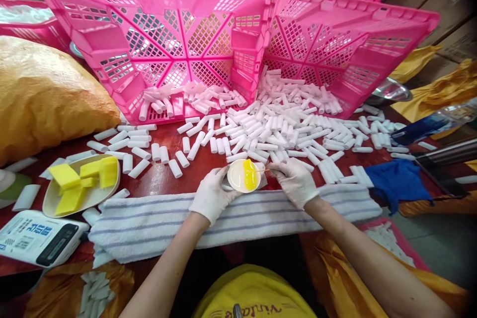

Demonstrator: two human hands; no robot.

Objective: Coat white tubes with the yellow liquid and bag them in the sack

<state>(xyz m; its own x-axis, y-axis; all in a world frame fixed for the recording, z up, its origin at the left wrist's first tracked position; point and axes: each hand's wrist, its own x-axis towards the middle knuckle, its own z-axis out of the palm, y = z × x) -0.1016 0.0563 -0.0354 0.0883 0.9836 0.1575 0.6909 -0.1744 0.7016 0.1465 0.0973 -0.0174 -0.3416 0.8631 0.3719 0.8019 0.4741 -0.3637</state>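
Note:
My left hand (214,195), in a white glove, holds the left side of a small round white dish (237,177) with yellow liquid in its right part. My right hand (295,181), also gloved, pinches a thin stick (265,169) whose far end reaches the yellow liquid. Both hands are above a white striped towel (156,226) along the table's front edge. Beyond the dish, many short white tubes (274,124) lie heaped on the red table (164,179). What is directly beneath the dish is mostly hidden.
Two pink baskets (186,59) stand tipped behind the tubes. On the left are a yellow sack (48,99), an oval plate (115,186) of yellow sponge pieces (72,200) and a white scale (44,237). A blue cloth (397,184) and a bottle (428,124) are at right.

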